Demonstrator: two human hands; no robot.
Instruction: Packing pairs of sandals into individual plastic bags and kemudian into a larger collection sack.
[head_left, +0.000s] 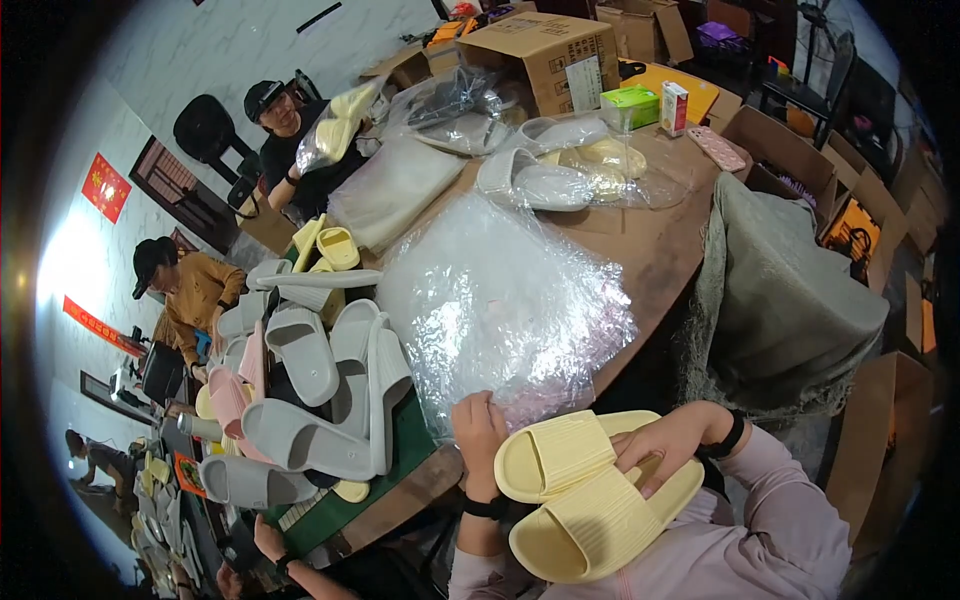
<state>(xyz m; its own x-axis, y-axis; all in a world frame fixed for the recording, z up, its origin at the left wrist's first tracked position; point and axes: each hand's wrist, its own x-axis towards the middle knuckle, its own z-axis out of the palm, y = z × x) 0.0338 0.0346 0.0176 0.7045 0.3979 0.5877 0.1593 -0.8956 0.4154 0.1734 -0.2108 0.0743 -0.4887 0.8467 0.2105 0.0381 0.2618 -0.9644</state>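
Observation:
A pair of pale yellow slide slippers (575, 475) lies against my front at the lower right, soles toward me. My right hand (665, 445) grips them, its fingers over the footbed of the upper slipper and partly hidden. To the left of the slippers, my left hand (478, 435) is at the near edge of a pile of clear plastic bags (490, 300), fingers curled on the film. The bags are shiny and spread over the table. Left of them rises a heap of grey slippers (310, 440), with pink and yellow ones among them.
Bagged slippers (550, 180) lie farther back on the brown table (665, 240), near a cardboard box (540, 60) and a green tissue pack (630, 105). A grey cloth (790, 290) drapes at the right. Co-workers (190, 290) stand along the left; another person's hand (268, 540) is at lower left.

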